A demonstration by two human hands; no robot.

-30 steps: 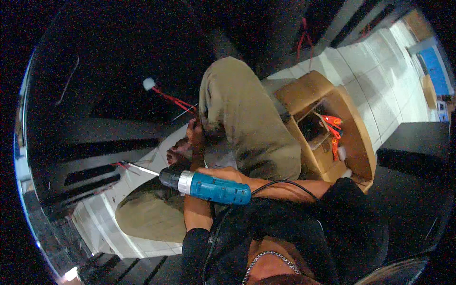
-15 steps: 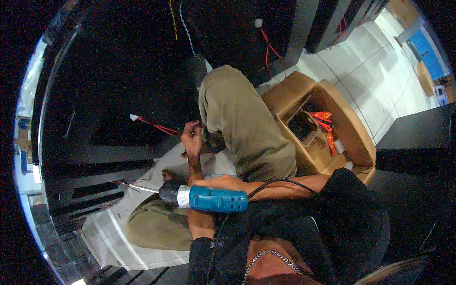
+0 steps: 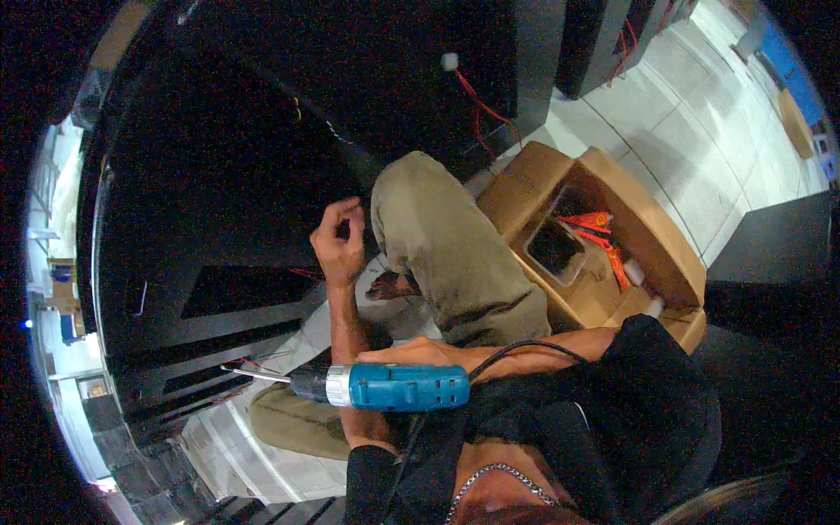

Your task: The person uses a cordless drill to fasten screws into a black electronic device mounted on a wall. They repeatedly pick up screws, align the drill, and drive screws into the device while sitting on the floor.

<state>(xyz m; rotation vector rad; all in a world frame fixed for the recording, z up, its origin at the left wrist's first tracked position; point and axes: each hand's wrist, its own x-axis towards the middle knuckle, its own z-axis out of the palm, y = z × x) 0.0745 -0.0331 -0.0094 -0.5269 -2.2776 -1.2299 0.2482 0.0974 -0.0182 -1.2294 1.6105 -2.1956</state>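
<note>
My right hand [image 3: 411,352] grips a teal and black corded power drill [image 3: 407,388], held level across my lap. A long metal bit [image 3: 254,373] sticks out of its chuck to the left. My left hand [image 3: 339,245] is raised beside my bent knee, in front of the dark panel. Its fingers curl and the tips come together at the thumb; anything pinched there is too small to make out. Red wires [image 3: 306,274] show on the panel just below this hand.
An open cardboard box [image 3: 643,206] on the right holds a clear plastic tub [image 3: 560,249] with dark contents and red-orange bundles [image 3: 595,229]. A white connector [image 3: 449,61] with red wires hangs off a black cabinet ahead. Slotted black panels [image 3: 219,350] stand at left; pale floor tiles [image 3: 665,114] lie beyond.
My left hand has lifted up and slightly left, away from the red wires. The white connector formerly beside it no longer shows. The drill stays almost where it was; the view has shifted slightly.
</note>
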